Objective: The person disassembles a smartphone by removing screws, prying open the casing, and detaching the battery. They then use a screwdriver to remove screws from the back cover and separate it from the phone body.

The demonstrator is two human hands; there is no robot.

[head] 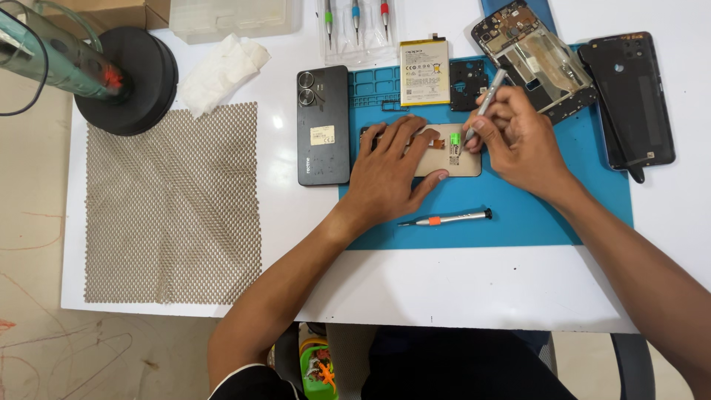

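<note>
Blue mat, panel under left grip

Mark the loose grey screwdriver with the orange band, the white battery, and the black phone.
grey screwdriver with orange band (444,219): head view, mid-shaft
white rectangular battery (424,72): head view, label face
black phone (323,124): head view, back cover

A single head-worn camera looks almost straight down from above the near edge of the white surface — close enough to fill the frame edge to edge — facing its far edge.
</note>
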